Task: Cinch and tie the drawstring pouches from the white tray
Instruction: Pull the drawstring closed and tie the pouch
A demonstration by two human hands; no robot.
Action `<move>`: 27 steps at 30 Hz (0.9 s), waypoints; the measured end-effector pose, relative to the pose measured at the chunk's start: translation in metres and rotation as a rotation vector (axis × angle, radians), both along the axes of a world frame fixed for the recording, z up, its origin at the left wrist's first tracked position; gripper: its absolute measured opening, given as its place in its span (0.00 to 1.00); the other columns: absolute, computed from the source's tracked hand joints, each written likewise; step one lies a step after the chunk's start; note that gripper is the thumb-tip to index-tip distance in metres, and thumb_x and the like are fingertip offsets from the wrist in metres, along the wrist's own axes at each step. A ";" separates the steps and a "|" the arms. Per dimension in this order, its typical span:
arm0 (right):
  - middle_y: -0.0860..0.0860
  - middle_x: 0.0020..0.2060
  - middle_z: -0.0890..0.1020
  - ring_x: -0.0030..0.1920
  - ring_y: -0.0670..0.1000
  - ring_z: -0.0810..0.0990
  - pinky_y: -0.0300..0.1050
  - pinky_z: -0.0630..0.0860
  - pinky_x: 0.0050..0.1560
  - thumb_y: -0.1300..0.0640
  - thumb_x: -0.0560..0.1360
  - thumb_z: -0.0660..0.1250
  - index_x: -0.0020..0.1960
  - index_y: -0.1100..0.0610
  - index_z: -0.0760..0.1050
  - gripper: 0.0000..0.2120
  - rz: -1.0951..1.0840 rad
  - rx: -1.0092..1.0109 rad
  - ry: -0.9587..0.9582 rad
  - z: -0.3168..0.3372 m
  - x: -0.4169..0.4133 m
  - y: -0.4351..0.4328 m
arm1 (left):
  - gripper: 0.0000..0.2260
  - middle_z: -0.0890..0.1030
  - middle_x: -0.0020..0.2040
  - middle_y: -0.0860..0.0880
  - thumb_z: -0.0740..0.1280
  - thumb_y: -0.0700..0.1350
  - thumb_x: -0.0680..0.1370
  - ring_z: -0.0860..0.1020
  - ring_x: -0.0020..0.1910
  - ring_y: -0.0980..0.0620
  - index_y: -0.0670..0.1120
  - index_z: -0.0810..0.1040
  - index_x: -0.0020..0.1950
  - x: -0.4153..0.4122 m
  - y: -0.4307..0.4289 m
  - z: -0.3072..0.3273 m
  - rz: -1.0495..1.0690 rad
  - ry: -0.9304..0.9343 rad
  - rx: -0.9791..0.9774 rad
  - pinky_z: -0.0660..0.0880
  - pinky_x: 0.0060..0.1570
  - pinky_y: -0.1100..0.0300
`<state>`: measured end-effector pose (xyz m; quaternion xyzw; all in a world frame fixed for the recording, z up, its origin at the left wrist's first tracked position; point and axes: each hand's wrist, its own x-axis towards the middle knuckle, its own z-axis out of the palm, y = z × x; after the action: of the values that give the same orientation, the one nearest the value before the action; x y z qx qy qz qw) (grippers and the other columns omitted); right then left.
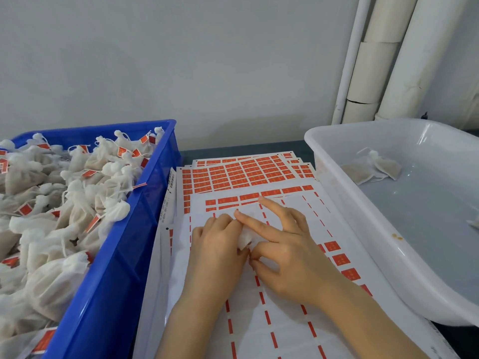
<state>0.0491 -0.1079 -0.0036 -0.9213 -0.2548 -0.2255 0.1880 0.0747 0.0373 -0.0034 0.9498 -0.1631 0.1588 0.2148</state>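
Filling the left side, a blue crate (pixel 116 255) holds a heap of tied pouches (pixel 64 203), many with red labels. Just right of it, sheets (pixel 246 174) of red stickers overlap on the table, and the nearest sheets are mostly peeled. Over these sheets the left hand (pixel 217 244) curls its fingers round a small white pouch (pixel 245 239), which is bunched between the two hands. The right hand (pixel 285 255) touches the pouch from the other side. Its index and middle fingers stretch forward while the thumb and lower fingers pinch at the near end; whether they grip cloth or string is too small to tell. Further right sits the white tray (pixel 342 187), with loose pouches (pixel 373 167) lying near its far end. White pipes (pixel 383 60) rise behind it.
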 end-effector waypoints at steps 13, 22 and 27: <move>0.45 0.38 0.81 0.45 0.48 0.76 0.46 0.69 0.50 0.54 0.68 0.67 0.40 0.52 0.79 0.03 -0.161 0.094 -0.162 -0.002 0.000 0.014 | 0.14 0.73 0.33 0.56 0.69 0.55 0.72 0.72 0.32 0.55 0.51 0.70 0.33 -0.007 -0.013 0.002 0.335 0.055 -0.599 0.65 0.32 0.69; 0.48 0.40 0.83 0.43 0.50 0.81 0.51 0.75 0.47 0.57 0.64 0.76 0.41 0.53 0.80 0.08 -0.262 0.003 -0.160 -0.003 0.002 0.020 | 0.08 0.80 0.28 0.61 0.70 0.52 0.73 0.76 0.33 0.58 0.55 0.81 0.34 -0.005 -0.012 0.003 0.330 0.457 -0.921 0.67 0.29 0.70; 0.47 0.41 0.82 0.44 0.48 0.80 0.49 0.73 0.50 0.58 0.67 0.74 0.42 0.53 0.80 0.06 -0.220 0.065 -0.107 -0.006 0.000 0.023 | 0.04 0.82 0.38 0.64 0.69 0.50 0.75 0.79 0.40 0.62 0.57 0.83 0.46 -0.005 -0.016 0.002 0.281 0.417 -1.087 0.68 0.35 0.74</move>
<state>0.0486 -0.0850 -0.0091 -0.9238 -0.1545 -0.3016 0.1782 0.0693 0.0218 -0.0015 0.7273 0.1142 0.0565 0.6744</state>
